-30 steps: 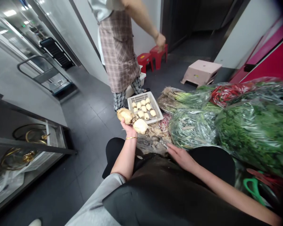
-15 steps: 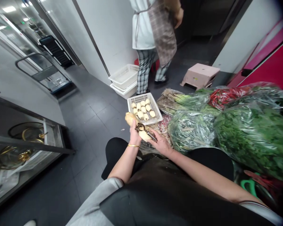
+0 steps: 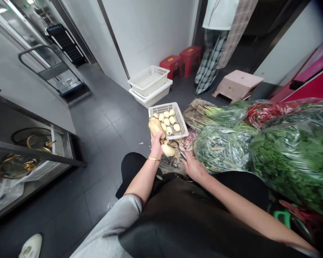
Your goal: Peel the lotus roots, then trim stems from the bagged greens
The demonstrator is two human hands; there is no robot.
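My left hand (image 3: pixel 156 147) is wrapped round the narrow joint of a lotus root (image 3: pixel 155 128). Its far segment is yellowish brown, while the near one looks paler. In my right hand (image 3: pixel 195 167) is a metal peeler (image 3: pixel 182 152), its head close to the pale near segment; whether the blade touches cannot be made out. Just beyond, a white slotted basket (image 3: pixel 165 107) holds several pale, peeled lotus root pieces (image 3: pixel 167 122). Scraps of peel (image 3: pixel 174 162) lie below my hands.
Bagged leafy greens (image 3: pixel 222 148), spring onions (image 3: pixel 212 113) and red chillies (image 3: pixel 269 111) lie on the right. Stacked white baskets (image 3: pixel 150 94), red stools (image 3: pixel 171 65) and a pink stool (image 3: pixel 239 84) stand beyond. A person in checked trousers (image 3: pixel 211 62) is near the doorway. A metal shelf (image 3: pixel 37 150) borders the left.
The peeler has moved right and a little away from my left hand. The person beyond has walked to the right, uncovering the red stools. My view has shifted slightly.
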